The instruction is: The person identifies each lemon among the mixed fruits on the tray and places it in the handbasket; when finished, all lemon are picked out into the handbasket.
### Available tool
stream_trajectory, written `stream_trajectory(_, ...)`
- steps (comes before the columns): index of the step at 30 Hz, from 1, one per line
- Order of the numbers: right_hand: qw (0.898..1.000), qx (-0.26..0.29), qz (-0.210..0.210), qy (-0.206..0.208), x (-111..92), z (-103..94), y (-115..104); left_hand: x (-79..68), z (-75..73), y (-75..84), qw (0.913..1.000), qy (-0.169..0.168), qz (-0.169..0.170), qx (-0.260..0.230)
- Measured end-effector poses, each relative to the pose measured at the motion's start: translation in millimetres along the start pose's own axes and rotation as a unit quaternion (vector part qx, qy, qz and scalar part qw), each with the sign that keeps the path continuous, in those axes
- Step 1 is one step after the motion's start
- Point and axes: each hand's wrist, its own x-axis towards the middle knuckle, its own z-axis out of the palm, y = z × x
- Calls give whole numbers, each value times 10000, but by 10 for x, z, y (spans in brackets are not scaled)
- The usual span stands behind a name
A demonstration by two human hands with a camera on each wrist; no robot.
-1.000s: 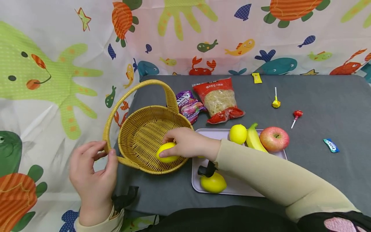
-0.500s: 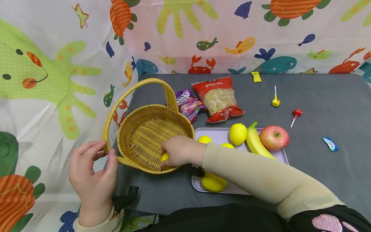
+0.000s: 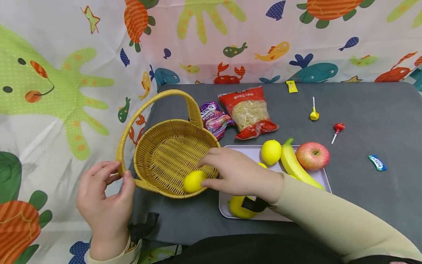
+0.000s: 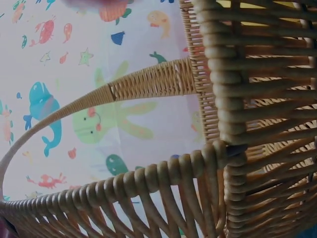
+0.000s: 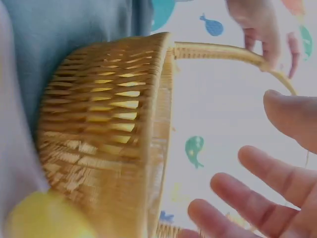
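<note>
In the head view a yellow lemon lies inside the woven basket, against its near right side. My right hand is over the basket's right rim, thumb and fingers spread, beside the lemon and holding nothing. The right wrist view also has its fingers apart, in front of the basket wall. At the left, my left hand pinches the lower part of the arched handle between thumb and fingers. Only a blurred bit of hand shows in the left wrist view, above the handle.
A pale tray right of the basket bears lemons, a banana and an apple. Behind are a purple bag and a noodle bag. Two lollipops and small wrapped sweets lie farther right.
My right hand has let go of the lemon in the basket and drawn back rightward, its fingers spreading. The left hand keeps its pinch on the handle.
</note>
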Motion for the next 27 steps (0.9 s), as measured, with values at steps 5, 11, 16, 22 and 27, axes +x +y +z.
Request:
stream_trajectory(5,9976,590,207,286,-577,-55,224,-14,33,7,10000,8,-24,-67)
stream_trajectory(11,9922,1217,241,-105,-979,128,442,-15,33,19,9999,105,-99,-29)
stream_trajectory(16,9898,1349,133,-449,-1096,321,538,-23,6,9,9997,74,-166,154)
stream_trajectory(22,9906,1257,136,-523,-1060,465,533,-26,7,5,9997,66,-133,193)
stream_trajectory(27,9914,1212,255,-429,-1023,542,539,-29,21,14,9997,81,-149,162)
